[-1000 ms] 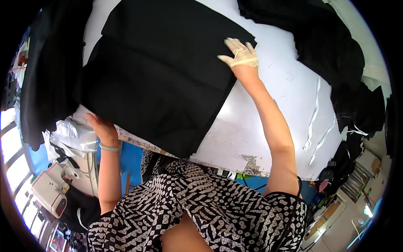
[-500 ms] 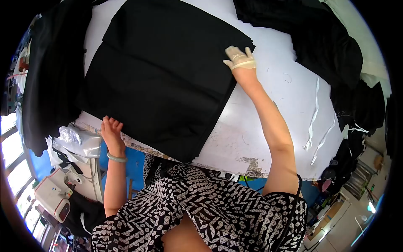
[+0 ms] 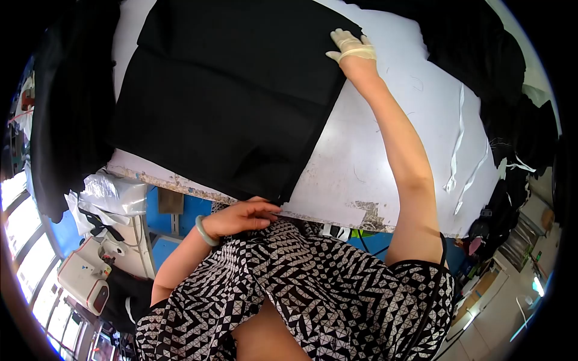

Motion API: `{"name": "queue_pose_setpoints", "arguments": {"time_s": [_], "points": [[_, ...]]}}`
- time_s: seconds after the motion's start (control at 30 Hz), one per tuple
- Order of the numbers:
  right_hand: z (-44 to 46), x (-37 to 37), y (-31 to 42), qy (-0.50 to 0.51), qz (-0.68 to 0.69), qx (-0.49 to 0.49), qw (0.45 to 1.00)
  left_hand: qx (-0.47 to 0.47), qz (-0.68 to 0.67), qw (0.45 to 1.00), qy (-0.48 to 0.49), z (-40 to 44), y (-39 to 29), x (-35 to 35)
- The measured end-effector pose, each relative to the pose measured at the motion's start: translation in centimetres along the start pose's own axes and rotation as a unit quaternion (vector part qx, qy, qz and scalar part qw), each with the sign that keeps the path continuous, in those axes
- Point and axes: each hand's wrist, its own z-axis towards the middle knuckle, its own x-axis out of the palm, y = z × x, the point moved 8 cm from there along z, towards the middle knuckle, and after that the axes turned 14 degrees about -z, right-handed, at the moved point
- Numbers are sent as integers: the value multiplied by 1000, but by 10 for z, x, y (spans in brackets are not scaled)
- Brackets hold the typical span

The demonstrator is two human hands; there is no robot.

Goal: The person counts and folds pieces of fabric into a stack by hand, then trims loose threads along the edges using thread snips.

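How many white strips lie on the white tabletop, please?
2: a longer strip right of the right arm, and a shorter strip to its right. Others may hide under the black cloth.

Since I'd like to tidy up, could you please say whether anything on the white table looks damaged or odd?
The white table looks damaged: a ragged patch mars its surface near the edge, right of the black cloth. Two white strips lie loose farther right, like scraps.

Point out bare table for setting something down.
Largely bare: white table between black cloth and right arm. A second patch runs from that arm to the white strips. Crowded: dark fabric at far right, left pile opposite.
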Motion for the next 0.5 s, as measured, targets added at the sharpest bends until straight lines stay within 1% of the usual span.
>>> {"name": "queue_pose_setpoints", "arguments": {"time_s": [0.03,0.07,0.1,0.13,0.17,0.2,0.23,0.3,0.33,0.37,0.4,0.43,0.5], "points": [[0,-5,8,30,16,-36,999,37,75,996,29,-3,-13,6],[-3,-7,18,94,50,-34,994,15,10,1000,0,-9,-26,-4],[1,-30,44,156,85,-32,984,-6,-55,998,-31,-15,-38,-22],[2,-66,80,118,177,-69,975,45,-101,990,-88,-23,-50,-54],[-1,-104,110,78,266,-106,955,126,-121,963,-204,-32,-66,-85],[-12,-142,135,58,369,-137,917,211,-118,917,-316,-43,-79,-119],[-17,-166,147,38,465,-170,868,257,-96,867,-417,-56,-84,-147],[-2,-156,137,128,358,-218,899,263,-215,830,-442,-72,-60,-180],[8,-136,107,1,279,-164,946,266,-209,817,-467,-77,-54,-183],[17,-100,66,7,271,-26,962,267,-204,802,-494,-85,-47,-183],[26,-73,17,130,193,65,970,259,-196,785,-527,-77,-41,-174],[5,-40,1,-18,68,44,997,284,-210,784,-510,-80,-35,-172],[-16,-8,0,116,56,27,991,334,-232,783,-471,-86,-33,-172]]}}
